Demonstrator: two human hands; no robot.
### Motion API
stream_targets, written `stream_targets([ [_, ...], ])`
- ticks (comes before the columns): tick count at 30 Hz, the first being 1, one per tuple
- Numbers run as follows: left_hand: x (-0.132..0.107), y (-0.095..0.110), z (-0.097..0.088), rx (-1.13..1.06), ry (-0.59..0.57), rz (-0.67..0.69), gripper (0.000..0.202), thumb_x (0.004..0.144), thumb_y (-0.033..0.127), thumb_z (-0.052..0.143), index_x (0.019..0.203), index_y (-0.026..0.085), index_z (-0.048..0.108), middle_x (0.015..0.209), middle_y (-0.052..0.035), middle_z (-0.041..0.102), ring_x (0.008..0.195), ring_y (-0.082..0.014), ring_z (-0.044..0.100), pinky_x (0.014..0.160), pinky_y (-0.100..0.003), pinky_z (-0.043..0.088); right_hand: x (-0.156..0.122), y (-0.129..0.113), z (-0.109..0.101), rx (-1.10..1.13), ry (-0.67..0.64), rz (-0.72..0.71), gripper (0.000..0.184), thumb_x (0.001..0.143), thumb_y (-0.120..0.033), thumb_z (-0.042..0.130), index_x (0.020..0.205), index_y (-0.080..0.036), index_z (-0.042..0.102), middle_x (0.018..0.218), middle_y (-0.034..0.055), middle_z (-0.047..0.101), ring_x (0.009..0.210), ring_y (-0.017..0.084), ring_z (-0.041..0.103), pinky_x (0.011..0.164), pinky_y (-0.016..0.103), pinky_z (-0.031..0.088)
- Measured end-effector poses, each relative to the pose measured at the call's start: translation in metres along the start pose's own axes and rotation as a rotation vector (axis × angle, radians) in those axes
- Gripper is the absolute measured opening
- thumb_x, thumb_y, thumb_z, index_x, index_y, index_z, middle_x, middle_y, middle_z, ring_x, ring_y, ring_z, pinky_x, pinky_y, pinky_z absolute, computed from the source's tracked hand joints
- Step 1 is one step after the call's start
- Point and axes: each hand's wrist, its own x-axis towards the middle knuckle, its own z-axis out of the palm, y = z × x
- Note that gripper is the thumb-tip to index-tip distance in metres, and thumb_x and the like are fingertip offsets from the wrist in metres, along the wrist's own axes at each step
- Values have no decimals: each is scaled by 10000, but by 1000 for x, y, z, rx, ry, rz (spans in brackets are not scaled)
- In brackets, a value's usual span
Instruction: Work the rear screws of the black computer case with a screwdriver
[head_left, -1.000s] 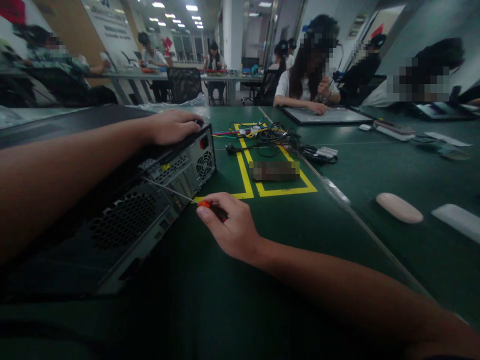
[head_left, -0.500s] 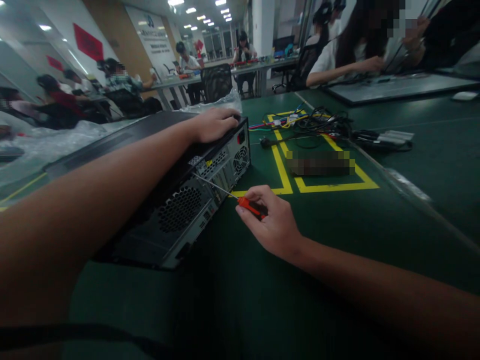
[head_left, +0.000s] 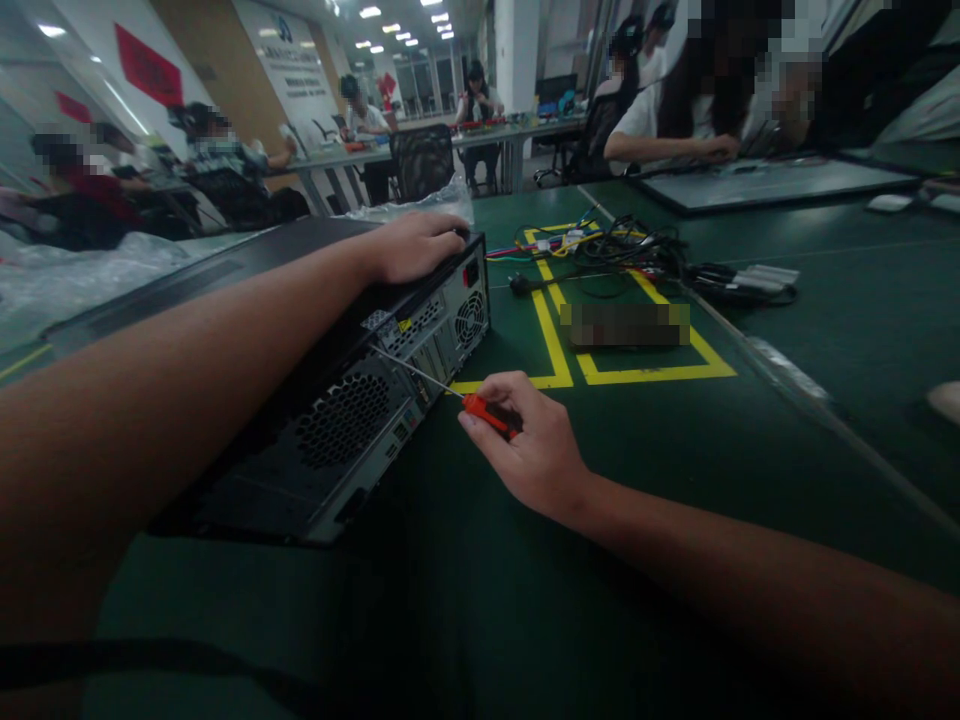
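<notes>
A black computer case [head_left: 285, 262] lies on its side on the green table, its back panel with vents, ports and a fan grille turned toward me. Across the top, near the far corner, rests my left hand [head_left: 420, 247], its palm down and fingers extended along the edge. My right hand [head_left: 536, 440] is closed around the orange and black handle of a screwdriver [head_left: 484, 408]. The long thin shaft points up and left, and its tip meets the back panel's upper edge; a screw there is too small to make out.
Tangled cables [head_left: 637, 250] lie beyond the case, near yellow tape marks [head_left: 559, 350] and a blurred-out dark object [head_left: 628, 325]. Clear plastic wrap [head_left: 112, 275] lies behind the case at left. Across the table, a person [head_left: 675, 130] works over a flat panel [head_left: 780, 185].
The whole scene has shifted slightly left as the camera view turned. Both hands keep their places on the case and the screwdriver, whose tip stays at the panel edge.
</notes>
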Motion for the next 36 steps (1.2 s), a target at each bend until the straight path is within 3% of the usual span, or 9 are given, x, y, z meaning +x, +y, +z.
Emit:
stream_targets([
  [12, 1, -3, 0, -47, -2, 2, 870, 900, 658, 465, 1659, 301, 693, 1681, -65, 714, 1606, -452, 556, 1385, -581, 398, 0, 1, 0, 8, -2, 13, 109, 1054, -309, 749, 1110, -278, 662, 1024, 12, 790, 853, 194, 739, 839, 359, 613],
  [20, -9, 6, -2, -68, -15, -19, 1091, 887, 819, 344, 1706, 150, 608, 1769, 30, 643, 1539, -368, 535, 1428, -512, 362, -1, 1, 1, 23, -8, 21, 133, 1058, -340, 753, 1117, -275, 652, 1036, 12, 779, 857, 192, 729, 844, 368, 612],
  [26, -9, 5, -2, -72, -11, -32, 942, 944, 754, 394, 1656, 195, 653, 1748, 22, 670, 1519, -358, 564, 1403, -540, 383, -1, 0, 1, 23, -28, 28, 130, 1071, -346, 734, 1120, -278, 636, 1048, 10, 773, 890, 194, 744, 860, 370, 612],
  [32, -9, 2, -1, -56, -10, -26, 930, 999, 745, 379, 1638, 132, 665, 1685, -57, 710, 1415, -371, 611, 1354, -566, 443, -1, 1, 2, 53, -19, 29, 170, 1063, -359, 758, 1131, -275, 627, 1044, 8, 772, 899, 198, 758, 861, 370, 608],
  [36, -10, 3, -2, -42, -9, -11, 874, 1051, 697, 378, 1629, 111, 668, 1683, -80, 705, 1466, -373, 590, 1368, -576, 430, -2, 0, 0, 8, -25, 55, 160, 1073, -382, 763, 1127, -268, 664, 1060, 22, 796, 918, 204, 759, 865, 372, 609],
])
